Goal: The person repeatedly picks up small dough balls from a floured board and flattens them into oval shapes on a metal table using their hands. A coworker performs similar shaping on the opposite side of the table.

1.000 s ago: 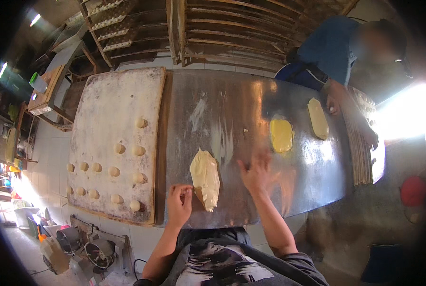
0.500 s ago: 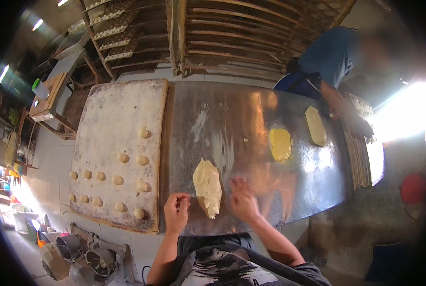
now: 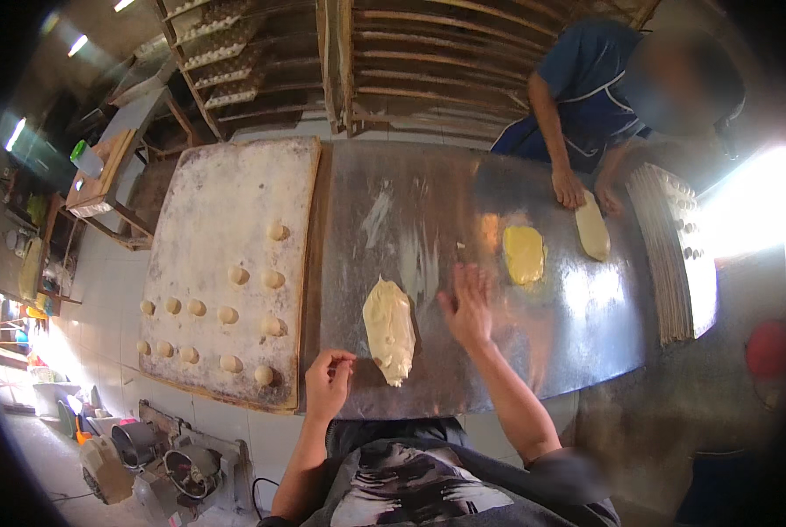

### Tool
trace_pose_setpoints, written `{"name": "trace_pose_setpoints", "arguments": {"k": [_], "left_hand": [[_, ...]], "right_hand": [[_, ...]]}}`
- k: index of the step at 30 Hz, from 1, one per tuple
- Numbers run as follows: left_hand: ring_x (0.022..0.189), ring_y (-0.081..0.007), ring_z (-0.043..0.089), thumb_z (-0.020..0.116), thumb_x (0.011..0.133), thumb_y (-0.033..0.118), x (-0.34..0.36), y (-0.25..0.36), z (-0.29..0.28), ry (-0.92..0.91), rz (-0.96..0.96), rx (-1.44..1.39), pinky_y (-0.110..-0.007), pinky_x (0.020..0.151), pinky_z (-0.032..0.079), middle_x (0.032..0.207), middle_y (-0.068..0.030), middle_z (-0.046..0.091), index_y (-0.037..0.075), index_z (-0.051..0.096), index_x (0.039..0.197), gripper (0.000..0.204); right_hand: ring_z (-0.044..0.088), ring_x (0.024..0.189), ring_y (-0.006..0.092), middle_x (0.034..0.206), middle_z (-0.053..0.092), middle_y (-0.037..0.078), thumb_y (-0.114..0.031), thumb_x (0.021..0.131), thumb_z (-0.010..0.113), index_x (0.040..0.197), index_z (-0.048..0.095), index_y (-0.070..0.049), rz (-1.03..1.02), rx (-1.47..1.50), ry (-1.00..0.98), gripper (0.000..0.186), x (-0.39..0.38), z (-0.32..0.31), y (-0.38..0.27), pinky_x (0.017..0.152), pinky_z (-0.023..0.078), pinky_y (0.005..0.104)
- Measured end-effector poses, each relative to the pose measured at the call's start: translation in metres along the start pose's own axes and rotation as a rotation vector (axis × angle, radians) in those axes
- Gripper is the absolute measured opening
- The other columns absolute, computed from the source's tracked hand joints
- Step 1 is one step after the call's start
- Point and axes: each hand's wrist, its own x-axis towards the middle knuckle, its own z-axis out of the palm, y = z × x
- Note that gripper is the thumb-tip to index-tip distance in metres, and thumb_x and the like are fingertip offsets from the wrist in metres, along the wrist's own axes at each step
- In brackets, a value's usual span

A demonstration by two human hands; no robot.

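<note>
While small dough balls (image 3: 228,314) sit in rows on the floured board (image 3: 226,220) at the left, your left hand (image 3: 329,382) rests at the near edge of the metal table (image 3: 463,211), fingers curled loosely together, just beside the long dough piece (image 3: 389,329); contact can't be told. Your right hand (image 3: 467,307) lies flat on the table right of that dough, fingers spread, not touching it. Bare metal lies between it and the yellow dough (image 3: 524,253). At the far right corner, another person's hands (image 3: 586,191) press a pale dough piece (image 3: 592,230). Wooden racks (image 3: 463,61) stand behind.
</note>
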Motion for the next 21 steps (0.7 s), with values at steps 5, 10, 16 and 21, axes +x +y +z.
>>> {"name": "trace_pose_setpoints", "arguments": {"k": [5,10,16,21], "left_hand": [[0.076,-0.0163,0.068,0.061,0.096,0.007,-0.002,0.014,-0.002,-0.023,0.084,0.162,-0.030,0.067,0.054,0.088,-0.0090,0.071,0.002,0.069,0.103,0.011],[0.064,-0.0368,0.069,0.060,0.100,0.029,-0.007,0.005,0.007,-0.057,0.089,0.467,-0.046,0.058,0.054,0.078,-0.0160,0.071,0.010,0.055,0.126,0.032],[0.065,-0.0425,0.070,0.059,0.100,0.041,-0.011,0.025,0.048,-0.274,0.143,0.616,-0.055,0.056,0.054,0.072,-0.0208,0.069,0.008,0.041,0.137,0.053],[0.062,-0.0397,0.070,0.058,0.100,0.042,-0.021,-0.002,0.048,-0.226,0.194,0.582,-0.052,0.052,0.054,0.072,-0.0190,0.071,0.008,0.040,0.142,0.057]], "right_hand": [[0.061,0.124,0.0393,0.135,0.060,0.026,-0.037,0.101,0.058,0.151,0.043,-0.010,0.201,0.616,0.170,0.058,-0.023,-0.014,0.006,0.104,0.049,0.0487],[0.070,0.088,0.0424,0.098,0.072,0.021,-0.028,0.098,0.062,0.125,0.059,-0.009,0.263,0.139,-0.111,0.033,-0.032,-0.045,-0.010,0.074,0.055,0.0505],[0.069,0.073,0.0399,0.081,0.068,0.022,-0.024,0.092,0.067,0.114,0.064,-0.009,0.138,0.105,-0.136,0.027,-0.012,-0.013,-0.019,0.066,0.053,0.0493],[0.062,0.064,0.0195,0.083,0.069,0.012,-0.012,0.089,0.070,0.110,0.068,-0.009,-0.246,0.520,0.052,0.021,0.098,-0.071,-0.183,0.061,0.051,0.0337]]}}
